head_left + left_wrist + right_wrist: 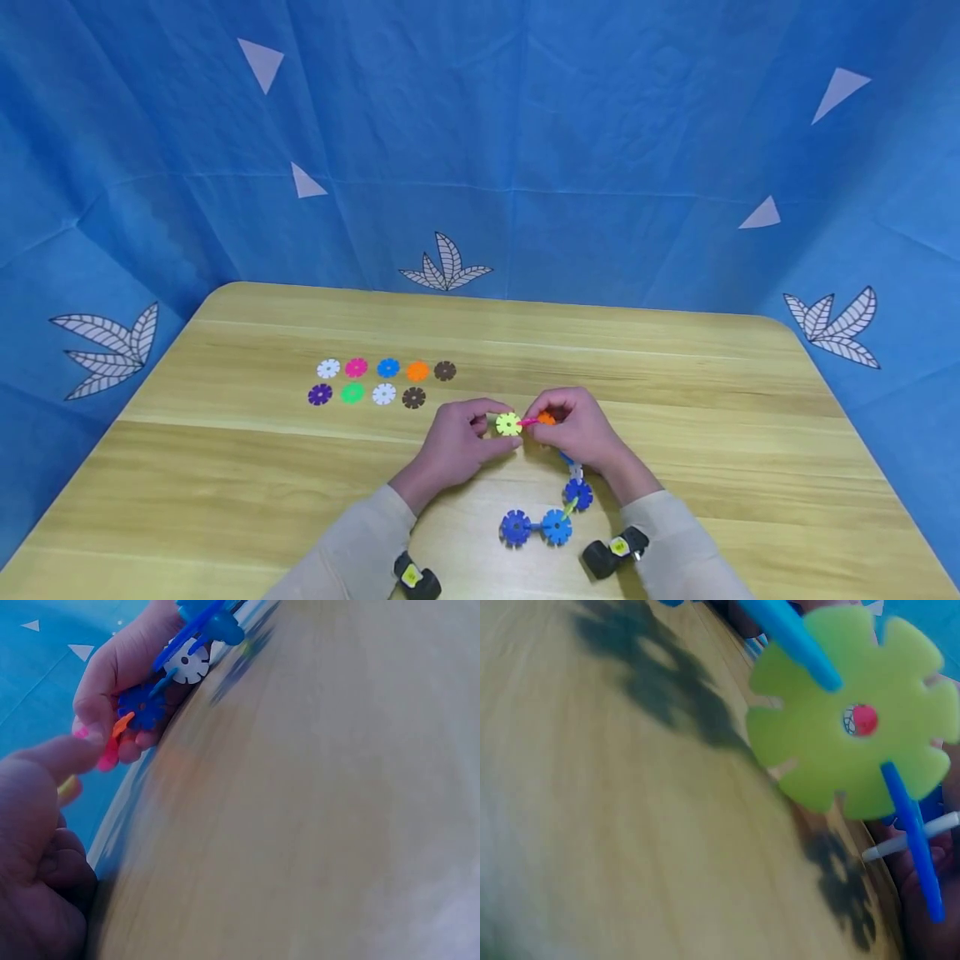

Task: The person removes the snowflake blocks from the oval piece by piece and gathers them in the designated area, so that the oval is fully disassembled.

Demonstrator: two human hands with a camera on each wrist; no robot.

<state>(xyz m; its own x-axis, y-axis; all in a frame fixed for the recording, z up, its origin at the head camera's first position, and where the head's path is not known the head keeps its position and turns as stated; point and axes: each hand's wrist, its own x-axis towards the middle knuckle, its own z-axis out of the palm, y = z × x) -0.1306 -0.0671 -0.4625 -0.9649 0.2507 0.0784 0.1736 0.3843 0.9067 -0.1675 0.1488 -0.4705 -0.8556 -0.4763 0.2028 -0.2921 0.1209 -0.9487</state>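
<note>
My left hand (457, 442) pinches a yellow-green notched disc (508, 424) between thumb and fingers, its face toward the head camera. Right beside it, my right hand (583, 429) grips the end of a chain of slotted discs, where a pink disc (529, 421) seen edge-on meets the yellow-green one. An orange disc (548, 417) shows at the right fingers. From there the chain curves toward me through a white disc (576, 472) and several blue discs (557, 527). Seen from the left wrist, a dark blue disc (142, 706) lies against the right hand's fingers.
Loose notched discs lie in two rows to the left of the hands, among them a purple disc (320, 394), a green disc (352, 392) and a brown disc (445, 371). The wooden table (225, 500) ends at a blue curtain (510, 125).
</note>
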